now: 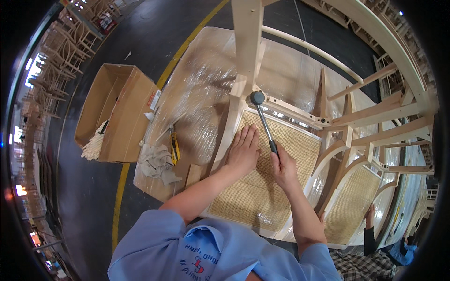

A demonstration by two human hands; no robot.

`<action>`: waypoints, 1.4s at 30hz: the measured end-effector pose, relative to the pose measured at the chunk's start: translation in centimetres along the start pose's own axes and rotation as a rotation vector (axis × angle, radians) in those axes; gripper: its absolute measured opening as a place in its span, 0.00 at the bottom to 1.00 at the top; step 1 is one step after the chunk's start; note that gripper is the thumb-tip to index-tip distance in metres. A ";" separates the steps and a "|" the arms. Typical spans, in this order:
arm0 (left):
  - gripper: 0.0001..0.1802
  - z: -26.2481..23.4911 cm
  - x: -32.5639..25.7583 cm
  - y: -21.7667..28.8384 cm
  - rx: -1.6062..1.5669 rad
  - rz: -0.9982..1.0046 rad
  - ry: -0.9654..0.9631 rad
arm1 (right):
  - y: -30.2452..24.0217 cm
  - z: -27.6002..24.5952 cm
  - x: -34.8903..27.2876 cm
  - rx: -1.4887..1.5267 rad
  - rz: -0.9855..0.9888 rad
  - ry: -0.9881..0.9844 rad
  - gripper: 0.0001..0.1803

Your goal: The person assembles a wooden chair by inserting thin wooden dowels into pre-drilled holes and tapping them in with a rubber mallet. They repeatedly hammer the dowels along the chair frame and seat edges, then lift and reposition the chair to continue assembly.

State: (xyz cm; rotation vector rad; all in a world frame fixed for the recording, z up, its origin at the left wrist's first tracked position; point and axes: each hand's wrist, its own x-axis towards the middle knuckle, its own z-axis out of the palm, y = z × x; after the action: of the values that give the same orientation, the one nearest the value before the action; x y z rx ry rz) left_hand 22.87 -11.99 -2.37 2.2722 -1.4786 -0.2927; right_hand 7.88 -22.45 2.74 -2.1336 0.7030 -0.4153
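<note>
A pale wooden chair frame (249, 33) lies on the table with its woven cane panel (253, 201) facing up. Flat on the upper left of that cane, my left hand (243, 149) rests with fingers stretched out. My right hand (284, 167) is wrapped round the black grip of a mallet (266, 124). Its round dark head is over the corner where the frame's rail meets the leg, above the cane; whether it touches the wood I cannot tell. Bolts show along the rail (290, 108) to the right of the mallet head.
The plastic-wrapped table (197, 70) holds a yellow utility knife (175, 146), a crumpled cloth (157, 161) and a wood block (193, 175). At left stands an open cardboard box (129, 117) with pale sticks. Another cane-panelled chair (351, 206) lies at right, beside a co-worker's hand (370, 218).
</note>
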 end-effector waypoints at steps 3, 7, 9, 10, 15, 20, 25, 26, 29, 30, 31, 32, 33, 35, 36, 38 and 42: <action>0.38 -0.3 -1.3 -0.4 -0.025 -0.001 0.006 | 0.7 0.1 0.8 -0.058 0.003 -0.084 0.22; 0.37 -0.5 -2.3 -1.5 -0.066 0.012 0.056 | 0.6 1.0 0.5 -0.076 -0.013 -0.018 0.22; 0.37 -0.6 -2.1 -1.7 -0.056 0.020 0.052 | 0.7 1.4 0.6 -0.070 -0.054 0.007 0.21; 0.37 -0.7 -2.0 -1.5 -0.054 0.030 0.050 | 0.8 1.4 0.5 -0.071 -0.073 0.024 0.21; 0.36 -1.6 -0.4 -1.2 -0.081 0.000 0.020 | 1.2 1.1 -0.9 -0.044 -0.020 0.095 0.21; 0.36 -1.8 3.6 -0.6 -0.064 -0.044 0.013 | 2.0 -0.2 -1.8 -0.134 0.069 0.090 0.20; 0.35 -0.5 4.9 -1.7 0.069 -0.065 0.016 | 1.1 0.7 -3.4 -0.078 -0.001 0.231 0.20; 0.35 -0.3 4.9 -1.7 0.108 -0.066 0.011 | 1.5 0.6 -3.5 -0.112 0.006 0.198 0.20; 0.36 -0.4 5.3 -0.8 0.040 -0.085 -0.033 | 2.7 -0.3 -3.8 -0.142 0.050 0.181 0.21; 0.34 -0.8 5.3 -0.8 0.042 -0.060 -0.025 | 2.1 -0.3 -4.4 -0.091 0.085 0.204 0.21; 0.33 -0.9 5.2 -0.6 0.080 -0.061 -0.038 | 1.7 -0.4 -4.9 -0.040 0.119 0.228 0.21; 0.32 -1.1 5.1 -0.2 0.118 -0.061 -0.050 | 2.5 -0.2 -5.1 -0.079 0.118 0.218 0.21; 0.32 -1.0 5.2 0.1 0.157 -0.057 -0.053 | 2.8 -0.3 -5.0 -0.121 0.109 0.214 0.21; 0.31 -0.8 5.4 0.6 0.167 -0.091 -0.055 | 3.3 -1.0 -5.7 -0.150 0.152 0.210 0.20; 0.31 -1.0 5.4 1.0 0.189 -0.111 -0.091 | 2.3 -1.6 -5.8 -0.130 0.203 0.207 0.20; 0.32 -1.5 5.9 1.4 0.222 -0.138 -0.130 | 2.3 -1.6 -6.0 -0.086 0.216 0.264 0.20; 0.33 -0.7 6.6 1.4 0.168 0.084 -0.046 | 3.2 -1.8 -6.8 -0.096 0.208 0.290 0.21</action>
State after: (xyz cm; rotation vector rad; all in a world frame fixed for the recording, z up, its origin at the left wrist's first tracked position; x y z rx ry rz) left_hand 24.70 -18.34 -0.78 2.3378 -1.6750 -0.2042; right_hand 0.47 -20.99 0.93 -2.0828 1.1180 -0.5939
